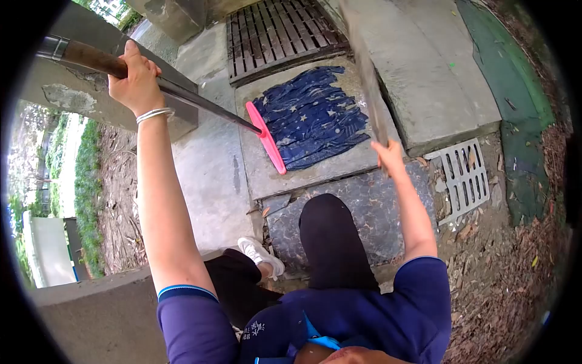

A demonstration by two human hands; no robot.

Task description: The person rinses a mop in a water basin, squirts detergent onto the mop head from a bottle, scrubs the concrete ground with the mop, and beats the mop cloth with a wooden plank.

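My left hand (136, 82) is raised at the upper left, its fingers wrapped round the handle of a mop (209, 106). The mop's metal pole slants down to a pink crossbar head (267, 138). Dark blue, star-patterned cloth (315, 118) spreads in wrinkled strips from that head over a concrete slab (339, 170). On the right, my right hand (389, 159) is closed round a long wooden stick (367, 73), which is blurred and rises past the cloth's right edge. A silver bangle circles my left wrist.
Beyond the cloth lies a slatted drain grate (282, 36). A lighter grate (464, 176) leans at the right, near green matting (515, 121). Dark stone paving (376, 224) lies by my knee, and a low concrete wall (109, 309) stands at the lower left.
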